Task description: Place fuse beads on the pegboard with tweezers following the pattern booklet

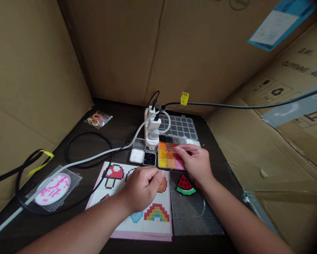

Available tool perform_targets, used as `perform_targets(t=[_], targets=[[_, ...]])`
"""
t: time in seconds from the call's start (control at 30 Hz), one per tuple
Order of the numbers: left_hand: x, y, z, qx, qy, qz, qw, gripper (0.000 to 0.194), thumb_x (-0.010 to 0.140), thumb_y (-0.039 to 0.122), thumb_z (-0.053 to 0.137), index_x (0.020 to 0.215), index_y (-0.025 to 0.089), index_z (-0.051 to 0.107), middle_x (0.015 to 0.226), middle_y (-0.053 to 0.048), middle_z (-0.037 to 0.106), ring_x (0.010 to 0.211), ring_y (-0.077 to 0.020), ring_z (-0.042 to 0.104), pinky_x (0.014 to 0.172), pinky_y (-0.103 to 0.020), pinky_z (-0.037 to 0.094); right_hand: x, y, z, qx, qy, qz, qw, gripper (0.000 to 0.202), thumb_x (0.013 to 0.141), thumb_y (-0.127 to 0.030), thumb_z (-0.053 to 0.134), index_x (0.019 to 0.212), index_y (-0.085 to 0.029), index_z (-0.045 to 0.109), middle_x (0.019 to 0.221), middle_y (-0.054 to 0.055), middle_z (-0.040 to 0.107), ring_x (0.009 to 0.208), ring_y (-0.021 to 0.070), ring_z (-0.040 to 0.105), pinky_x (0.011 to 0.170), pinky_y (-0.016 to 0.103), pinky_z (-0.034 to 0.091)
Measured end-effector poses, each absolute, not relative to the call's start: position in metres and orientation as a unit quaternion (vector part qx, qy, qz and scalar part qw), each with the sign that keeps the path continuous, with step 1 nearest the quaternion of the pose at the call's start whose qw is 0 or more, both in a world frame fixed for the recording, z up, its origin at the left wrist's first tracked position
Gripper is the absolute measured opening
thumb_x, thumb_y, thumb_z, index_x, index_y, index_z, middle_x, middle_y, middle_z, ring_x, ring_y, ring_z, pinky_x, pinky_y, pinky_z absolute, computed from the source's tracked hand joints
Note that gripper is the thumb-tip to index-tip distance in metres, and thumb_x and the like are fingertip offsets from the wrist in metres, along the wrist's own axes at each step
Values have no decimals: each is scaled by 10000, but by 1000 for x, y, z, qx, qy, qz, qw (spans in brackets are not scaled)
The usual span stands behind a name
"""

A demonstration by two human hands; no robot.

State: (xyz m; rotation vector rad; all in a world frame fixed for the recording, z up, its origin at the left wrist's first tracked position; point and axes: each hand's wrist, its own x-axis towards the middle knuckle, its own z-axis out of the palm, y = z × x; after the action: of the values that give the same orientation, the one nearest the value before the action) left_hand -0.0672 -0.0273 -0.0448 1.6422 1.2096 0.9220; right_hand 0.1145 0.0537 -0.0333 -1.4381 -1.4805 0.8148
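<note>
My right hand [197,163] pinches slim pink tweezers [187,149], their tips over the compartments of a bead box [162,163] filled with orange, yellow, pink and other beads. My left hand [145,188] rests on a pattern sheet [121,225], its fingers curled and thumb pressed against them; anything inside is hidden. Printed on the sheet are a mushroom, a rainbow and other pixel pictures, some covered by my hand and forearm. Beside it lies a clear pegboard [190,218] bearing a watermelon slice of beads [185,184] in red, black, white and green.
A power strip [151,135] with plugs stands behind small boxes of white beads [136,155] and black beads [149,158]. A grey cable [102,154] crosses the table. A pink-speckled white oval [54,188] and a small bag [98,119] lie left. Cardboard walls [121,53] surround everything.
</note>
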Motion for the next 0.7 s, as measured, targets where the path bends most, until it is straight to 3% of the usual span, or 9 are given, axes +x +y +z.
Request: perform_targets(t=[0.7], targets=[[-67,-27,-46,659,486,370,440,416,948,371,365,581,187,294,563,36,367,563,-110,360,560,-273,247,116,56,-33,-577,-592,332,455,192,681,-343,748,706,-154,730,710,86,733,661,205,686,610,318,545]])
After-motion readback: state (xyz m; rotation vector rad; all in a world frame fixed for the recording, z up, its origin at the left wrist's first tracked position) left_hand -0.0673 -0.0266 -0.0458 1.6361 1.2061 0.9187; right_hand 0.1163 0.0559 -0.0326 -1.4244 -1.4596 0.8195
